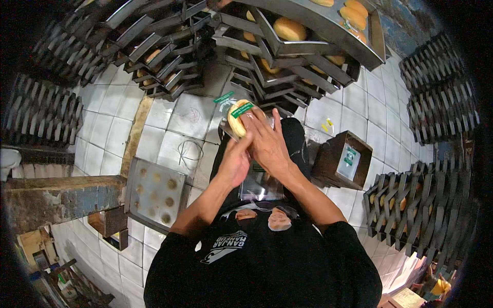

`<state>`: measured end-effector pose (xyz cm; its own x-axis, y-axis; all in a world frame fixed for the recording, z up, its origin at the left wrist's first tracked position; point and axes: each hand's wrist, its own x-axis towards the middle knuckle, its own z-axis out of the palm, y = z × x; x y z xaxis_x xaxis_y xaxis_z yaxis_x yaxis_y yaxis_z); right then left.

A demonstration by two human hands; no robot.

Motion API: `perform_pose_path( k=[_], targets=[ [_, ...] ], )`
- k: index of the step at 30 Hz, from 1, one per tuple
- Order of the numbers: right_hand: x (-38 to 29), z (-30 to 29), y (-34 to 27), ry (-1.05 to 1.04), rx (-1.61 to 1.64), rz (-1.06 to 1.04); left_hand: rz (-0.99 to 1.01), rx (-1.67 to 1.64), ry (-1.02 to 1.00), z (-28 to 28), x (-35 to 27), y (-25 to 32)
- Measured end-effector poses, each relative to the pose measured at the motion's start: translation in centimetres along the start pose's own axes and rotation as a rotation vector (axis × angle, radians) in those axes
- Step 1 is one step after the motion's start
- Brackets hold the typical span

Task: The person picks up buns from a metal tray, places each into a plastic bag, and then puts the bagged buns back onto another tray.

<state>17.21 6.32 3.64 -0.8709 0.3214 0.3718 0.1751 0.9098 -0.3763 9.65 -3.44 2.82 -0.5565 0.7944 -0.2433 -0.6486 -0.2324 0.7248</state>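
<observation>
Above the lap, both hands are on a bread bun point(237, 118) in a clear plastic bag with green print. My left hand point(234, 159) grips the near edge of the bag, its thumb against the bun. My right hand point(265, 140) lies over the bun's right side, fingers extended and thumb or forefinger raised. Below the hands, clear plastic bags point(260, 186) lie on the lap. Ahead stand stacked metal trays point(304, 48) holding buns, one large bun point(289, 29) among them. Bagged buns point(353, 17) sit in the top tray.
A wooden box point(342, 159) with a printed plastic bag in it stands on the tiled floor at right. A stained metal tray point(156, 192) lies at left beside a wooden bench point(65, 200). More tray stacks point(421, 208) line both sides.
</observation>
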Motion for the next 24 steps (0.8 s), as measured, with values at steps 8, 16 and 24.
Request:
perform_pose_path(
  k=[8,16,24],
  targets=[
    [3.4,-0.5,2.2,0.004,0.036,-0.029,0.055,-0.338,0.092,0.4,7.6,-0.9],
    [0.0,-2.5,-1.1,-0.36,0.817,0.11,-0.199,-0.475,-0.073,-1.6,8.7,1.1],
    [0.5,-2.7,-1.4,-0.035,1.017,0.214,-0.077,-0.439,0.149,-3.1,7.7,3.1]
  ],
)
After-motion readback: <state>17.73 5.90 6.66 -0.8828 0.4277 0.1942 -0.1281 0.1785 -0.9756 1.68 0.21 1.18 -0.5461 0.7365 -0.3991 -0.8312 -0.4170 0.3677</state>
